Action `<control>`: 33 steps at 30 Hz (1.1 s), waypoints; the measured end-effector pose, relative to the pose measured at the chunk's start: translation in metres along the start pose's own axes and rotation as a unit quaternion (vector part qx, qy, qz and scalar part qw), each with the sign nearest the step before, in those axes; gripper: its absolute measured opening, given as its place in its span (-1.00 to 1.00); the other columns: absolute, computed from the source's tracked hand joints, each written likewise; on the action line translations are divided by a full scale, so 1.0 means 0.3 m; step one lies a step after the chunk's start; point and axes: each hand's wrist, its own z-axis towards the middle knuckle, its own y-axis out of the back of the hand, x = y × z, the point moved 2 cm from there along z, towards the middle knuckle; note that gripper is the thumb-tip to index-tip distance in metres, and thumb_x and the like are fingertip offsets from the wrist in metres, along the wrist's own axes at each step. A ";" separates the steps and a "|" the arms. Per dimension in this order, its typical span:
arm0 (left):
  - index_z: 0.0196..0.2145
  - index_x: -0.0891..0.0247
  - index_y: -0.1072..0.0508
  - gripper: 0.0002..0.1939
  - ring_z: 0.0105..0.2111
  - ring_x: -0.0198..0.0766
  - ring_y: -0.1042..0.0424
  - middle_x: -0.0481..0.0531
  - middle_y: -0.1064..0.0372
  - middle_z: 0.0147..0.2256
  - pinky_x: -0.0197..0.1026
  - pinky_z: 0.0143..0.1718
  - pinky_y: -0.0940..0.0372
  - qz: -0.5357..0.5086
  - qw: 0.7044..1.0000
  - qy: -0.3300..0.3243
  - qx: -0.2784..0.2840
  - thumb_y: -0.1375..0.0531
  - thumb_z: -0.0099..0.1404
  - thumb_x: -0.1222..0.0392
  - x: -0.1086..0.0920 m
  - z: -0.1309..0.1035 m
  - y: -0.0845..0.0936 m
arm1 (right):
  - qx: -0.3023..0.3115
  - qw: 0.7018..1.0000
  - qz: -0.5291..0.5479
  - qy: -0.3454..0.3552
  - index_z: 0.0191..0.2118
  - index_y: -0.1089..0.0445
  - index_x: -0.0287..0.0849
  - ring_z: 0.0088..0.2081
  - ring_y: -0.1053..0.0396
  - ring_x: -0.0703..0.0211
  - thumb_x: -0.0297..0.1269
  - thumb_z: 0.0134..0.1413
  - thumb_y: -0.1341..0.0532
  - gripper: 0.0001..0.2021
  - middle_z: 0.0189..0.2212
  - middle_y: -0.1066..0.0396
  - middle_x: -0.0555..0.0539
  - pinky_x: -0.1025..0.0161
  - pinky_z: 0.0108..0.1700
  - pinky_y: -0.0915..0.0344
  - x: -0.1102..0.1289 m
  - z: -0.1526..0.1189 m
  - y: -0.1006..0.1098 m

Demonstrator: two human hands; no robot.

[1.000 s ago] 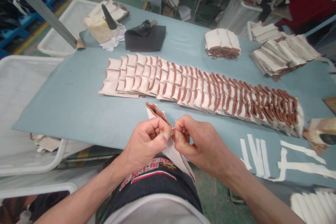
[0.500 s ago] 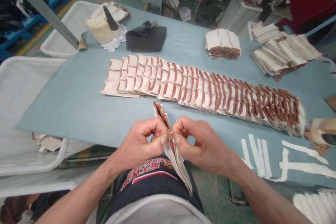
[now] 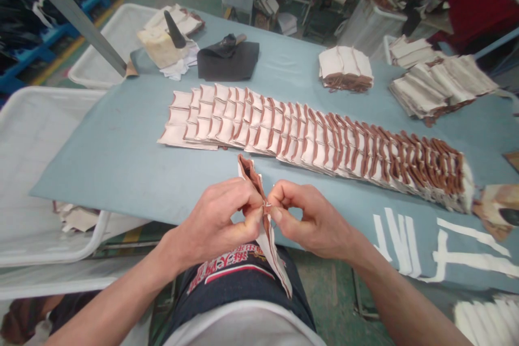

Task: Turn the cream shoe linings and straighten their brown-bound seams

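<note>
A folded leather piece (image 3: 272,259), off-white outside with brown edges and a brown inside, hangs between my hands at the table's front edge. My left hand (image 3: 227,213) pinches its left edge near the middle, thumb against forefinger. On the opposite edge my right hand (image 3: 306,216) pinches in the same way, the fingertips of both hands nearly touching. A small white bit shows between them, too small to name. Just beyond lies a long overlapping row of similar leather pieces (image 3: 259,121), off-white at the left and showing more brown toward the right.
On the blue-grey table (image 3: 101,157) stand a stack of pieces (image 3: 344,65), a looser pile (image 3: 441,84), a black folded sheet (image 3: 229,59) and a cream block (image 3: 160,48). White strips (image 3: 405,243) lie at right. White bins (image 3: 48,119) flank the left side.
The view has shifted slightly. Both hands keep their pinch on the leather piece, whose edges are spread a little farther apart near the fingertips.
</note>
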 end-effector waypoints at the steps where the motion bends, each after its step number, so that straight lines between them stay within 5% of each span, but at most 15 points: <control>1: -0.43 0.24 -0.30 -0.79 -0.43 -0.36 -0.31 -0.10 -0.36 -0.46 -0.32 -0.31 -0.25 -0.003 1.000 -0.006 0.009 -0.10 0.27 0.50 -0.003 0.002 0.003 | 0.004 1.000 -0.020 0.002 -0.39 -0.27 -0.14 -0.51 -0.19 0.34 -0.40 0.16 -0.14 -0.90 -0.55 -0.26 0.11 0.40 -0.47 -0.12 0.005 -0.004 0.005; 5: -0.28 0.26 -0.36 -0.90 -0.16 -0.20 -0.43 0.12 -0.49 -0.18 -0.13 -0.05 -0.33 -0.012 0.999 0.006 0.048 -0.12 0.35 0.40 -0.005 0.005 0.007 | 0.012 0.994 -0.107 0.021 -0.39 -0.26 -0.13 -0.54 -0.16 0.35 -0.42 0.15 -0.14 -0.90 -0.57 -0.26 0.13 0.41 -0.48 -0.09 0.029 -0.022 0.028; 9: -0.20 0.26 -0.34 -0.89 -0.18 -0.16 -0.44 0.07 -0.45 -0.24 -0.10 -0.07 -0.35 -0.005 0.997 0.034 0.063 -0.16 0.30 0.34 0.006 -0.003 -0.006 | -0.001 0.978 -0.203 0.057 -0.40 -0.22 -0.12 -0.57 -0.17 0.36 -0.45 0.14 -0.11 -0.88 -0.59 -0.25 0.13 0.40 -0.49 -0.06 0.051 -0.038 0.033; 14: -0.18 0.25 -0.35 -0.82 0.03 -0.08 -0.43 0.16 -0.45 -0.12 0.02 0.18 -0.25 0.014 0.999 0.016 0.034 -0.21 0.25 0.36 0.017 -0.038 -0.032 | -0.029 0.951 -0.289 0.103 -0.38 -0.27 -0.15 -0.58 -0.21 0.35 -0.53 0.10 -0.08 -0.86 -0.59 -0.26 0.12 0.39 -0.47 -0.07 0.059 -0.069 0.011; 25: -0.08 0.25 -0.39 -0.76 0.03 -0.06 -0.45 0.26 -0.42 0.02 0.01 0.12 -0.33 0.115 0.989 0.014 -0.088 -0.28 0.31 0.33 0.054 -0.139 -0.090 | -0.085 0.962 -0.251 0.062 -0.39 -0.24 -0.11 -0.59 -0.22 0.35 -0.48 0.15 -0.09 -0.86 -0.60 -0.25 0.13 0.41 -0.50 -0.09 0.029 -0.104 0.002; 30: -0.23 0.24 -0.39 -0.89 -0.20 -0.13 -0.45 0.13 -0.48 -0.20 -0.05 -0.13 -0.33 0.124 0.988 0.001 -0.089 -0.23 0.30 0.38 0.042 -0.131 -0.089 | -0.106 0.973 -0.206 0.023 -0.38 -0.24 -0.12 -0.59 -0.19 0.36 -0.49 0.12 -0.09 -0.87 -0.58 -0.26 0.14 0.41 -0.49 -0.09 0.002 -0.101 -0.007; 33: -0.33 0.23 -0.37 -0.92 -0.31 -0.17 -0.41 0.04 -0.49 -0.33 -0.07 -0.19 -0.25 0.082 0.995 0.032 -0.043 -0.17 0.25 0.38 0.020 -0.118 -0.081 | -0.088 0.980 -0.177 -0.001 -0.39 -0.24 -0.12 -0.57 -0.17 0.36 -0.48 0.13 -0.09 -0.88 -0.58 -0.23 0.15 0.41 -0.48 -0.07 -0.006 -0.097 -0.010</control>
